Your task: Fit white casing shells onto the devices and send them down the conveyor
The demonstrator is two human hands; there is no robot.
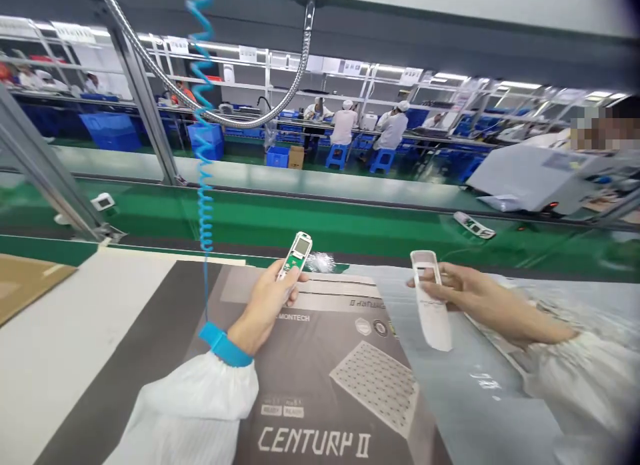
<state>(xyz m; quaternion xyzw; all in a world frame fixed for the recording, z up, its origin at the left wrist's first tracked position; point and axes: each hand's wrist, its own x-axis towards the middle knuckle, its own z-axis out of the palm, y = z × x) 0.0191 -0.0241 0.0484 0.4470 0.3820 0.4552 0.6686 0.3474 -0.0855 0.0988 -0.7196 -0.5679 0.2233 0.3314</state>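
Note:
My left hand [277, 288] is closed around a white handheld device half [301, 246] that shows a green circuit board and a small grey screen. A blue wrist strap [225, 345] circles my left wrist, tied to a coiled blue cord [205, 205]. To the right, my right hand [463, 288] grips a long white plastic housing cover [433, 311] with a window opening near its top. The two parts are held apart above the workbench. Just beyond my left hand lies a small heap of clear plastic bits [321, 261].
Printed cardboard [310, 378] covers the bench middle, with grey sheeting [480, 365] on its right. A green conveyor belt [350, 225] runs behind, carrying another device part [474, 225] and a white piece [103, 201]. A metal hose [280, 111] hangs overhead. Co-workers sit far back.

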